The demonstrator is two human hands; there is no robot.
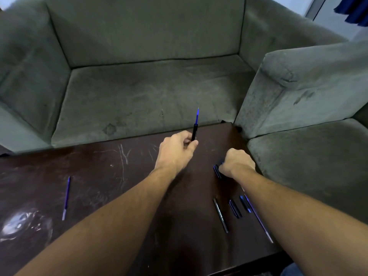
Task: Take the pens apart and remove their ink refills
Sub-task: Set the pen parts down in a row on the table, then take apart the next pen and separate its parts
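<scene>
The step in hand looks like pulling the ink stick out of one more pen, and the things closest in show where it should go after. On the dark table (pixel 99 176), beside the right forearm, lie a black barrel (pixel 220 215), two short dark pieces (pixel 235 209) and a long refill (pixel 258 218). A loose refill (pixel 66 198) lies well apart on the left side. A bit farther out, the right hand (pixel 237 163) sits knuckles up on the table, fingers curled round a dark pen piece (pixel 216 170). It should put that piece down first, so it is free to help. Farther still, the left hand (pixel 175 150) is lifted off the table. It pinches the low end of a pen body (pixel 194 133) between thumb and fingers. The blue refill (pixel 197 116) pokes out of the top, with its tip pointing up and away toward the gray sofa (pixel 149 96). To do this well, the left hand should keep the pen body still. The right hand should pinch the blue part and pull straight out, because a thin stick like that may bend.
</scene>
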